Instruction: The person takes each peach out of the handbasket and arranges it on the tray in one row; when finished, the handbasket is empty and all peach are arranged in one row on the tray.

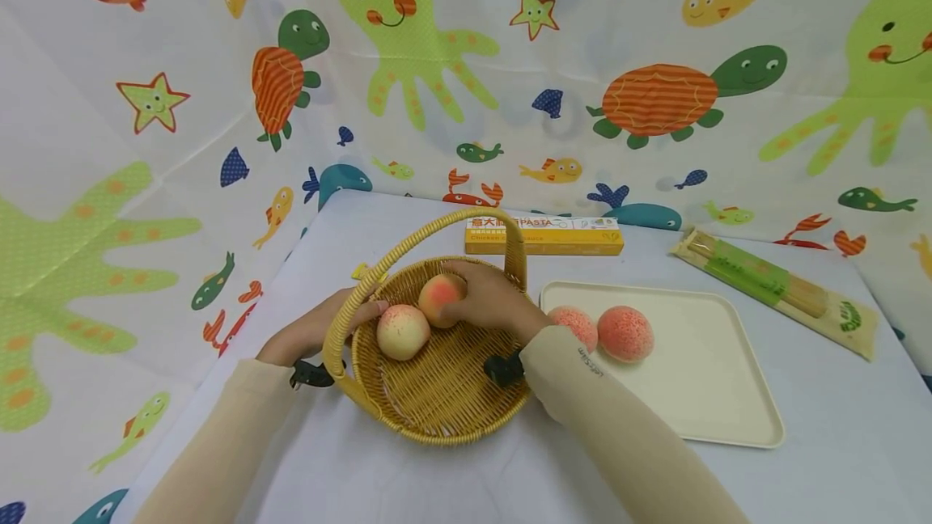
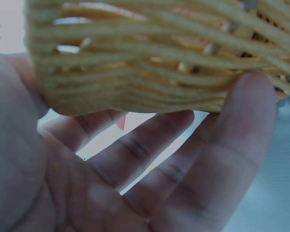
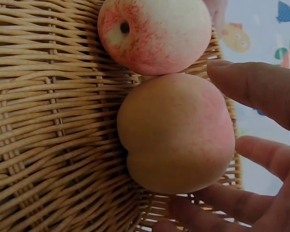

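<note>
Two peaches lie side by side in a round wicker basket (image 1: 451,395) with a tall arched handle. The paler peach (image 1: 403,332) is nearer my left hand (image 1: 331,322). That hand grips the basket's left rim, its thumb against the wicker (image 2: 135,82) in the left wrist view and its fingers behind. Inside the basket, my right hand (image 1: 488,297) reaches around the orange-pink peach (image 1: 441,300). In the right wrist view this peach (image 3: 179,135) rests against the wicker, with spread fingers (image 3: 268,154) loosely about it and the thumb tip a little off its skin.
A cream tray (image 1: 699,378) to the right carries two speckled pink round fruits (image 1: 625,334), one partly behind the right sleeve. Behind the basket stands a yellow pasta box (image 1: 546,242). A green-labelled noodle pack (image 1: 779,285) lies at the far right. A sea-animal curtain (image 1: 451,39) hangs behind.
</note>
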`<state>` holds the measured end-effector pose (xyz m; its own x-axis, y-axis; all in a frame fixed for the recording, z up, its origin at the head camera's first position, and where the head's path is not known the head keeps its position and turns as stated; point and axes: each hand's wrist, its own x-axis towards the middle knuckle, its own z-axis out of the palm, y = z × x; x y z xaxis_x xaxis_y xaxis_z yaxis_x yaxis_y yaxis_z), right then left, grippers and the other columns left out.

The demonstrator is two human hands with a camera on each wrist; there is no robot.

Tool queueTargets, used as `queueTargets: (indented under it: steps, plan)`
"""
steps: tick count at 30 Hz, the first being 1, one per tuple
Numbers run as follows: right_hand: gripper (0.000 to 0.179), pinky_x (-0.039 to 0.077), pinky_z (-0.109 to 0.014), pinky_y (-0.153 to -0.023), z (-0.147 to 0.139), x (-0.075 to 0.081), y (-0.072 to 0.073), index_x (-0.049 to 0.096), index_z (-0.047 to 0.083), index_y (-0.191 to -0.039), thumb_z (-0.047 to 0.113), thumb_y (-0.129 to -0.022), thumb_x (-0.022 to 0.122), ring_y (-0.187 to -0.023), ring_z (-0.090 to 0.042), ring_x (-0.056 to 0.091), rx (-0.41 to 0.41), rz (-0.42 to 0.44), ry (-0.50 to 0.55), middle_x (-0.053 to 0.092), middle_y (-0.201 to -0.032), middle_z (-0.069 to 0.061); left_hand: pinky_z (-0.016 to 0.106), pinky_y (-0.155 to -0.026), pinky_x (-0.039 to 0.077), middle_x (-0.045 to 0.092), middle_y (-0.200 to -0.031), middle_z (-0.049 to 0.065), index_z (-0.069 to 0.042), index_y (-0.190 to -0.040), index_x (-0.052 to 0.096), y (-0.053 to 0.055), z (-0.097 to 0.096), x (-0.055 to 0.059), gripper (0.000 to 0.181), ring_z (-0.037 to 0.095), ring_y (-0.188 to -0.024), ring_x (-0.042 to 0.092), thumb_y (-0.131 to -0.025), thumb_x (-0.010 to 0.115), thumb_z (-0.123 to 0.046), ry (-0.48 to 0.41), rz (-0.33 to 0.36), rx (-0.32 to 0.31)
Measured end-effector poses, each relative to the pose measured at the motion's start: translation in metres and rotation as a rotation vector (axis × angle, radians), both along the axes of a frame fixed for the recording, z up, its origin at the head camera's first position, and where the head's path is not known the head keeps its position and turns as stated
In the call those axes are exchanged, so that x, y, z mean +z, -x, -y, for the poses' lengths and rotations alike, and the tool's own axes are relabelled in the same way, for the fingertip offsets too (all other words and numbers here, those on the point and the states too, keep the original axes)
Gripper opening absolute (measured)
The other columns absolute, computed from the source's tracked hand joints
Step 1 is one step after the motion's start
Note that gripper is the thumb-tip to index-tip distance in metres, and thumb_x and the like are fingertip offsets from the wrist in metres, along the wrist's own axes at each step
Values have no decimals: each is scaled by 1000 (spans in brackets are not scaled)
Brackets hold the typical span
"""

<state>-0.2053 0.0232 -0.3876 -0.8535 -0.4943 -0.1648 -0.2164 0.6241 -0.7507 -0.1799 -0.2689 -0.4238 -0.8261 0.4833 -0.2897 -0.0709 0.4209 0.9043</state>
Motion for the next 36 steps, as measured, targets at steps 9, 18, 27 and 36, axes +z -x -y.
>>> queueTargets:
  steps: [9, 18, 27, 36]
  plan:
    - [71, 43, -42, -115, 6, -8, 6, 53, 11, -152, 19, -87, 83, -135, -25, 54, 13, -3, -42, 60, -148, -9, 44, -72, 64, 73, -114, 17, -2, -144, 50, 0, 1, -2, 47, 34, -89, 78, -111, 47, -35, 6, -28, -16]
    - [74, 51, -40, -100, 4, -15, 4, 55, 9, -144, 23, -80, 88, -108, -22, 63, 45, 50, -31, 67, -128, -8, 43, -74, 64, 72, -114, 16, -5, -142, 52, -1, 0, -1, 46, 31, -91, 77, -110, 48, -38, 25, -26, 1]
    - [85, 47, -41, -108, 7, -18, 2, 48, 10, -154, 24, -81, 90, -121, -23, 60, 31, 43, -36, 61, -143, -9, 45, -72, 64, 73, -114, 17, -4, -143, 51, -1, -1, 0, 47, 33, -90, 78, -110, 47, -37, 13, -20, -2]
    - [72, 51, -39, -101, 2, -15, -3, 58, 11, -143, 26, -80, 88, -111, -21, 62, 10, -49, -58, 67, -127, -5, 44, -72, 64, 72, -117, 17, -5, -145, 51, -1, -1, 0, 46, 32, -91, 78, -111, 46, -37, 13, -42, -12]
